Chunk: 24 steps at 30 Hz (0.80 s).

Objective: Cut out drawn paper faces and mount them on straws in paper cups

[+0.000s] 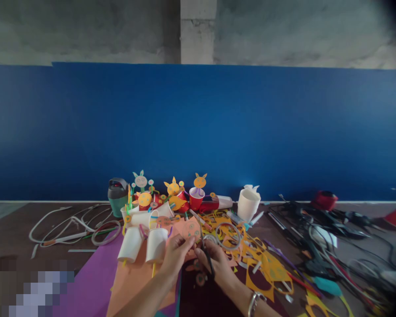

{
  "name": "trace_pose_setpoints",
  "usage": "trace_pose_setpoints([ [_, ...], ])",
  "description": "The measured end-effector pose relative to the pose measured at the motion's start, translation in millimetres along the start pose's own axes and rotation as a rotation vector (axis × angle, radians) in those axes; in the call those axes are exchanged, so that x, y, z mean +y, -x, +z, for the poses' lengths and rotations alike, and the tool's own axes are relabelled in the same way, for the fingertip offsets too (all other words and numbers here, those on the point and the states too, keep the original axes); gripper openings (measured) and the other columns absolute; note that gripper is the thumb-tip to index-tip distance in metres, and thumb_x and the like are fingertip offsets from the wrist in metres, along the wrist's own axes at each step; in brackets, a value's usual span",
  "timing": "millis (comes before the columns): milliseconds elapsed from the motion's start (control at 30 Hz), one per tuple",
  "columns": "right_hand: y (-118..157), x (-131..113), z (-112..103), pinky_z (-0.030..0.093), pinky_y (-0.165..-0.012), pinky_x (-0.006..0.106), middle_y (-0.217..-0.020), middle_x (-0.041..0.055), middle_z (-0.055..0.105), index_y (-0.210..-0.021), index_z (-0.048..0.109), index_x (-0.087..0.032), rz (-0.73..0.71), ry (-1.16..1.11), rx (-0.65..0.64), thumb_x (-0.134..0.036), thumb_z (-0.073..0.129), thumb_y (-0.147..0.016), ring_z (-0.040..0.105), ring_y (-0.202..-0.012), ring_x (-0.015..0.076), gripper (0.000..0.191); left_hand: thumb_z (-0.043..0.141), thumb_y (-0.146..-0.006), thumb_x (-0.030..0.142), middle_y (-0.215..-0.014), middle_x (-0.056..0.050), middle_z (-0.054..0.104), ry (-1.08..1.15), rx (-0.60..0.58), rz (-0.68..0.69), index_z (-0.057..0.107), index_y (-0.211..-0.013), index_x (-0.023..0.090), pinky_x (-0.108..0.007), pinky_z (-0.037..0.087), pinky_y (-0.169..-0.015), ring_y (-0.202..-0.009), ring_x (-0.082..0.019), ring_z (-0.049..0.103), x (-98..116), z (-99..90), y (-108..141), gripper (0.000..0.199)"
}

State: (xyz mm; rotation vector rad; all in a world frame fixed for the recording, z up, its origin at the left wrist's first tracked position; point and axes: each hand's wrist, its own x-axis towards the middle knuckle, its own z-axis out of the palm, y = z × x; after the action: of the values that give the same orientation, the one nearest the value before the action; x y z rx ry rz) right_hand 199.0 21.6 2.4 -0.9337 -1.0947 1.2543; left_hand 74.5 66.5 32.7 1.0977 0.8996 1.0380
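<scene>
My left hand pinches a piece of salmon-orange paper with a face drawn on it. Just right of it, my right hand is closed on dark-handled scissors, their blades pointing up at the paper's right edge. Two upturned white paper cups with pipe-cleaner arms stand left of my left hand. Behind my hands are paper animal heads on red and white cups. Yellow-orange paper scraps and a roll of tape lie to the right.
A green-grey container and white cables are at the left. A white cup stands back right. Black cables and tools crowd the right side. Purple paper lies at front left, before a blue partition.
</scene>
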Motion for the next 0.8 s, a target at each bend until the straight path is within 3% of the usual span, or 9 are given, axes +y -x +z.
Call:
trace_pose_setpoints([
  [233,2.2,-7.6,4.7,0.033,-0.039,0.016,-0.05,-0.009,0.038,-0.068,0.048,-0.018,-0.009,0.004,0.016,-0.054,0.072,-0.067,0.034,-0.042,0.004,0.043,0.072,-0.067,0.043,-0.055,-0.001,0.057,-0.008,-0.058,0.054,0.063,-0.057,0.013,-0.023,0.039,-0.053,-0.055,-0.013,0.052,-4.4,-1.2,-1.1,0.033],
  [800,2.4,-11.2,4.5,0.029,-0.037,0.016,-0.049,-0.0089,0.037,-0.067,0.049,-0.017,-0.025,0.049,0.02,-0.057,0.069,-0.068,0.031,-0.04,0.0034,0.044,0.074,-0.064,0.044,-0.055,-0.001,0.058,0.001,-0.005,0.052,0.063,-0.056,0.014,-0.025,0.04,-0.054,-0.056,-0.014,0.053,-5.0,-2.1,-2.1,0.033],
])
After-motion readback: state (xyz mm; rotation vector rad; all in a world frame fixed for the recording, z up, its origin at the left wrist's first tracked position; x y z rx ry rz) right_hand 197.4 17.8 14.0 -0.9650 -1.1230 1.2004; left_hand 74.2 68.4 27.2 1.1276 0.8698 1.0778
